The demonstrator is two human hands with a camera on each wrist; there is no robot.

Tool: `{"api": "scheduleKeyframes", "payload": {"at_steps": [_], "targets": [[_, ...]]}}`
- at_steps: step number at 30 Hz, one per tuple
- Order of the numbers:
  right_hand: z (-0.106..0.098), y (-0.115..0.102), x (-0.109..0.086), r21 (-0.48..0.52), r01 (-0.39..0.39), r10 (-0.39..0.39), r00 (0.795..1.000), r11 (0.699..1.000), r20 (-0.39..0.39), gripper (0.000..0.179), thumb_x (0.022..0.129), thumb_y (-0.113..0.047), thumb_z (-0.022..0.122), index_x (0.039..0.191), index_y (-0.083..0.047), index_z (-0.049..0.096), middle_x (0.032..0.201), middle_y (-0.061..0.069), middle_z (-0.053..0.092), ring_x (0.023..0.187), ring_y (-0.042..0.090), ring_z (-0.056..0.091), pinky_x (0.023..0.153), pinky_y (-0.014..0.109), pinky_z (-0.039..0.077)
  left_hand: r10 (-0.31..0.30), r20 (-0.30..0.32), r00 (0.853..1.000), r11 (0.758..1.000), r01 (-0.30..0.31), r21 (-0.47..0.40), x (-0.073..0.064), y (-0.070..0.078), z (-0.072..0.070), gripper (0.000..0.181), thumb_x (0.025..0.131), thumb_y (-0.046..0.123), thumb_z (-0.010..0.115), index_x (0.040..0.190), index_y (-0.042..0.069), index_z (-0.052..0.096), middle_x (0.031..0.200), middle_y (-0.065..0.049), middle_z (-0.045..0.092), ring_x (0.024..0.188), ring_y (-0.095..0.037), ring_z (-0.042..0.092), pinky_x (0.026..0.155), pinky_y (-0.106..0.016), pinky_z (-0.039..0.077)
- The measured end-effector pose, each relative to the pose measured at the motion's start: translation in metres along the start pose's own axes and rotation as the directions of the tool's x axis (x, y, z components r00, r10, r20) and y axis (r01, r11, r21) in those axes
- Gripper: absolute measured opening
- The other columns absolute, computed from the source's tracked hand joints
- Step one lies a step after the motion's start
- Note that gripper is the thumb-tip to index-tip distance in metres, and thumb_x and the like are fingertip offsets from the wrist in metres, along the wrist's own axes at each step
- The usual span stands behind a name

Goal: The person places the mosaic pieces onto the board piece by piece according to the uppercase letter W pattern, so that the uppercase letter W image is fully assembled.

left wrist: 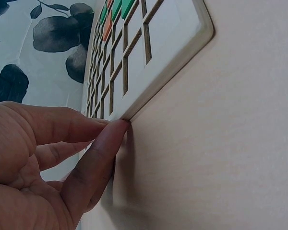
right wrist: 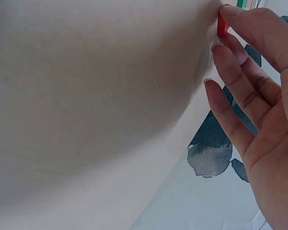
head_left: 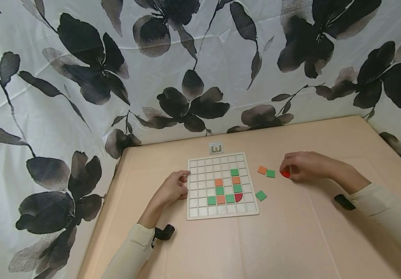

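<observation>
A white grid board (head_left: 198, 217) lies on the table with green and orange square tiles and one red quarter-round tile (head_left: 238, 197) in its cells. At the board's left edge, my left hand (head_left: 171, 188) holds the rim between thumb and index finger; the left wrist view shows the thumb tip (left wrist: 117, 130) against the rim's side. Right of the board, my right hand (head_left: 303, 166) pinches a red piece (head_left: 285, 174) with a rounded edge, close above the table. Only a sliver of that red piece (right wrist: 222, 25) shows between the fingers in the right wrist view.
Between board and right hand lie an orange tile (head_left: 262, 170) and a green tile (head_left: 270, 173), with another green tile (head_left: 261, 195) nearer the board. A small patterned card (head_left: 216, 148) sits behind the board. Floral cloth (head_left: 193, 50) hangs behind the table.
</observation>
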State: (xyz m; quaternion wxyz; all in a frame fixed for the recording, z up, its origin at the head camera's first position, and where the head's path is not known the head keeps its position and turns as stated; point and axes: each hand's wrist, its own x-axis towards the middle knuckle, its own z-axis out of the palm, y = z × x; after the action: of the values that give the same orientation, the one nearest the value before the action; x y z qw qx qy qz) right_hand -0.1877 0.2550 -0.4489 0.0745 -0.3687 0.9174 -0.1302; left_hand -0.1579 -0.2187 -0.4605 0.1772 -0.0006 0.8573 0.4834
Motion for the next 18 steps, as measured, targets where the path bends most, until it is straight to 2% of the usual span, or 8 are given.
{"api": "scheduleKeyframes", "payload": {"at_steps": [7,18], "targets": [[0.002,-0.0012,-0.0022,-0.016,0.008,-0.009,1.0,1.0,-0.024,0.029,0.08,-0.009,0.082,0.101,-0.026,0.074,0.094,-0.014,0.058,0.08,0.006,0.056,0.068,0.023,0.051,-0.005,0.001,1.0,1.0,0.005,0.01,-0.0002,0.0006,0.0003,0.069,0.085,-0.022,0.06,0.148,0.003,0.049,0.112,-0.014,0.045,0.084,-0.019,0.052,0.06,-0.029,0.057],[0.0026,-0.0002,-0.0022,-0.025,0.008,-0.008,1.0,1.0,-0.019,0.027,0.08,-0.012,0.082,0.101,-0.028,0.075,0.093,-0.016,0.058,0.081,0.004,0.057,0.068,0.024,0.052,-0.003,0.007,1.0,1.0,0.003,-0.012,0.0007,-0.0001,0.0001,0.07,0.084,-0.023,0.059,0.148,0.003,0.048,0.112,-0.015,0.044,0.082,-0.018,0.051,0.059,-0.03,0.055]]}}
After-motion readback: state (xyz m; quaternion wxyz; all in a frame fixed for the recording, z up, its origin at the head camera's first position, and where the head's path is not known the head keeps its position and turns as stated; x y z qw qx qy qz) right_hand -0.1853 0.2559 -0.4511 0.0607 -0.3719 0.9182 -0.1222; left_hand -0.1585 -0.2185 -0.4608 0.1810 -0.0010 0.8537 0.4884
